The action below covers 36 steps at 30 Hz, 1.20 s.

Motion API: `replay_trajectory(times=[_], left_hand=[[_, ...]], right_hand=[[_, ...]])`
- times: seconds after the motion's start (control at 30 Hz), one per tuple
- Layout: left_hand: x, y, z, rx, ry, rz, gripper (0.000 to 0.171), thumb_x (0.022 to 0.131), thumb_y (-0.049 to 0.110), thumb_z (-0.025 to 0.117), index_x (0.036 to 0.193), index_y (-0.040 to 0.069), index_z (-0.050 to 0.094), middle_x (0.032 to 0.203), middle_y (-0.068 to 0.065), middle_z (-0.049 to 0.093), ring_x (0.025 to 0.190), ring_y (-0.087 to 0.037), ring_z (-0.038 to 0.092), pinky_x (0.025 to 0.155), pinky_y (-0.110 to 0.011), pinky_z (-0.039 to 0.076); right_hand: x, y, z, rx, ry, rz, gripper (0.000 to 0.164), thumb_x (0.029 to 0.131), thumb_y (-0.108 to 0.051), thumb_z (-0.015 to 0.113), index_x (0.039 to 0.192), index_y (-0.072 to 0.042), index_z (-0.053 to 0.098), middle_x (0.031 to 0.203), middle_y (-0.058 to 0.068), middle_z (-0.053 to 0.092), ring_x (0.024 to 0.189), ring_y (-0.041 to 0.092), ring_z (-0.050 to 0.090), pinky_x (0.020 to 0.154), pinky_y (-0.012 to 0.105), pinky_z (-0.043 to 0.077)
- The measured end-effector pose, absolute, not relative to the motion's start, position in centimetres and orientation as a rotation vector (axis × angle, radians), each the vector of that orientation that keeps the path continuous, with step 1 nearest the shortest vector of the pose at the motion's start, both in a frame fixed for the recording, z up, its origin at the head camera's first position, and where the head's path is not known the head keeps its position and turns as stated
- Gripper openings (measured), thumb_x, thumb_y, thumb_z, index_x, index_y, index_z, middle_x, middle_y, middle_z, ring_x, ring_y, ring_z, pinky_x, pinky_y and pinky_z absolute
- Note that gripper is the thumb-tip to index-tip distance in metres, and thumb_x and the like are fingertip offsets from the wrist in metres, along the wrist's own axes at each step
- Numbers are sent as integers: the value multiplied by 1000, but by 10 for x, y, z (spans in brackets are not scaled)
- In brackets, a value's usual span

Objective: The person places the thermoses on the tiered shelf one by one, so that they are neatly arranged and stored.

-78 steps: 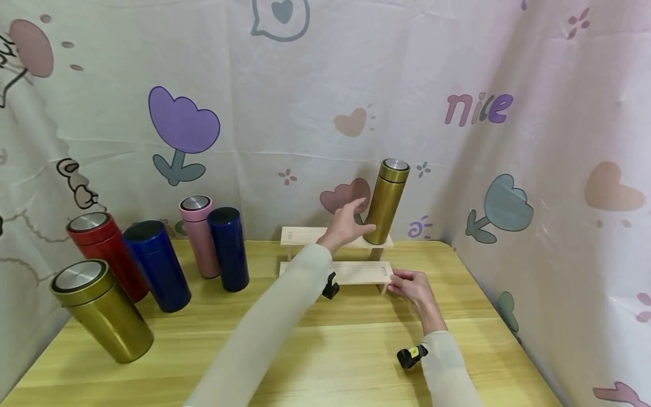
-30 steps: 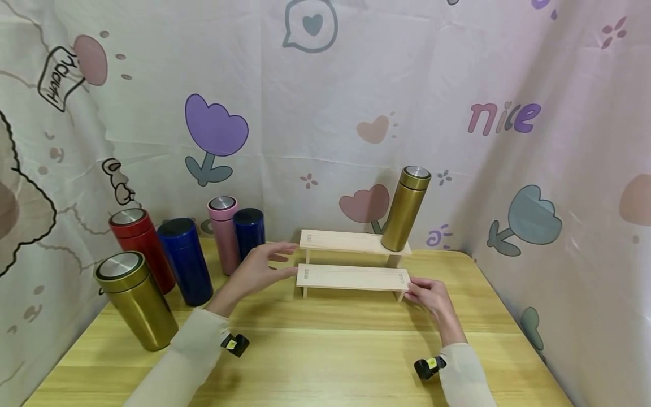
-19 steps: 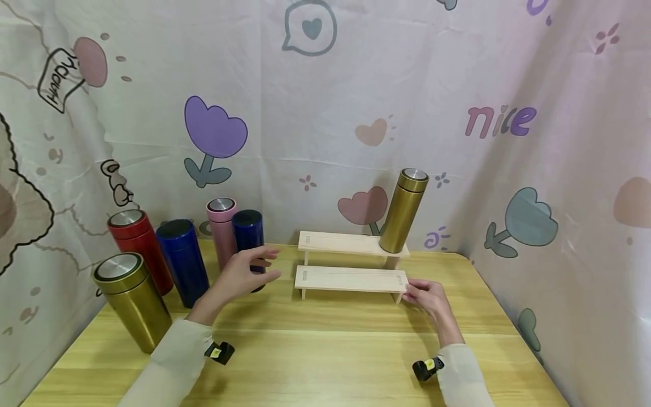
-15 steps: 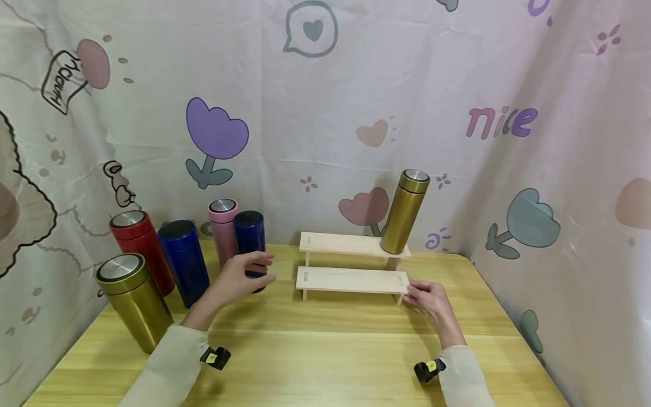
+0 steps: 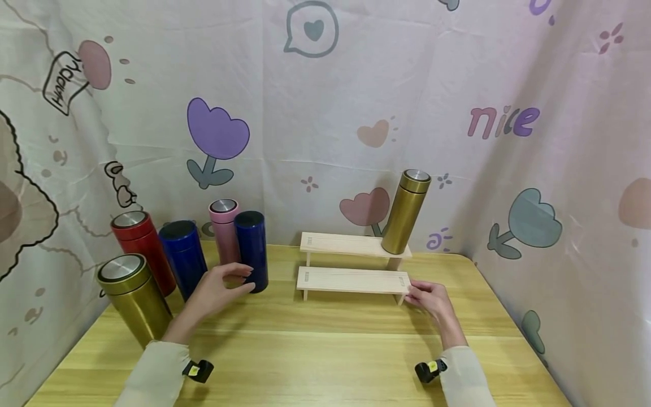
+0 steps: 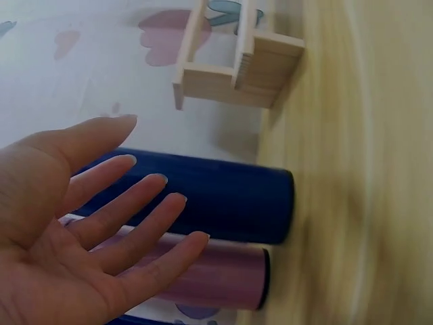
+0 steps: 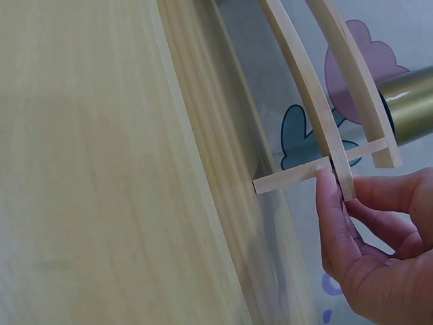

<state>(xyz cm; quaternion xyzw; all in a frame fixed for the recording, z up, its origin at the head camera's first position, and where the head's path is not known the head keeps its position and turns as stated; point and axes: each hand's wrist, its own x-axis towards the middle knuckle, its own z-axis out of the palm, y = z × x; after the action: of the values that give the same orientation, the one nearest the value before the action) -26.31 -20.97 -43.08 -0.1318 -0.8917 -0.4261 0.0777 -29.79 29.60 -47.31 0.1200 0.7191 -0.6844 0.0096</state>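
My left hand (image 5: pixel 217 292) is beside a slim dark blue thermos (image 5: pixel 252 249), its fingers spread and slightly bent with nothing held. In the left wrist view, the palm faces this blue thermos (image 6: pixel 216 196), and a pink thermos (image 6: pixel 223 274) lies just beyond it. With thumb and fingers, my right hand (image 5: pixel 429 301) pinches the right end of the lower step of a two-tier wooden stand (image 5: pixel 351 280). The right wrist view shows the right hand (image 7: pixel 379 250) gripping that board's end. A slim gold thermos (image 5: pixel 407 212) stands on the right end of the upper step.
At the left of the wooden table (image 5: pixel 305 362) stand a red thermos (image 5: pixel 142 246), a wider blue thermos (image 5: pixel 183 254) and a wide gold thermos (image 5: pixel 134 297). Behind the pale stand hangs a patterned curtain (image 5: pixel 315 113), which also runs along both sides.
My left hand left the gold thermos on the upper step and moved left, past the stand's left end, to beside the slim blue thermos. My right hand kept its grip on the stand.
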Motion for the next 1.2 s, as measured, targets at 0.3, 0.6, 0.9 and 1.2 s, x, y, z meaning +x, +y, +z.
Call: replay_trajectory(times=[0.3,0.6,0.9,1.2], left_hand=[[-264,-219,-444,-243,-2720,-1242,42,92,24,79,125,1,69,125,-24,72,115,-40,70,101,-59,55],[-277,-223,-460,-137,-2756,-1276,56,93,25,77,135,-6,58,137,-32,62,125,-49,62,101,-59,55],[-297,-219,-462,-93,-2827,-1324,67,90,28,80,139,-10,54,137,-35,61,120,-48,64,100,-56,56],[-312,-217,-471,-114,-2812,-1341,73,88,24,82,141,-12,49,135,-36,60,123,-49,62,104,-57,53]], right_hand=[[-298,295,-472,394,2260,-2121,47,99,6,60,141,21,46,98,14,70,73,9,72,72,21,63],[-298,296,-473,397,2252,-2126,47,99,7,60,141,21,46,96,12,70,72,9,72,72,21,63],[-298,297,-471,396,2244,-2129,46,99,7,59,141,21,46,89,8,70,72,10,73,73,22,63],[-298,296,-471,391,2227,-2161,44,98,8,60,139,22,48,87,7,69,71,10,73,72,22,63]])
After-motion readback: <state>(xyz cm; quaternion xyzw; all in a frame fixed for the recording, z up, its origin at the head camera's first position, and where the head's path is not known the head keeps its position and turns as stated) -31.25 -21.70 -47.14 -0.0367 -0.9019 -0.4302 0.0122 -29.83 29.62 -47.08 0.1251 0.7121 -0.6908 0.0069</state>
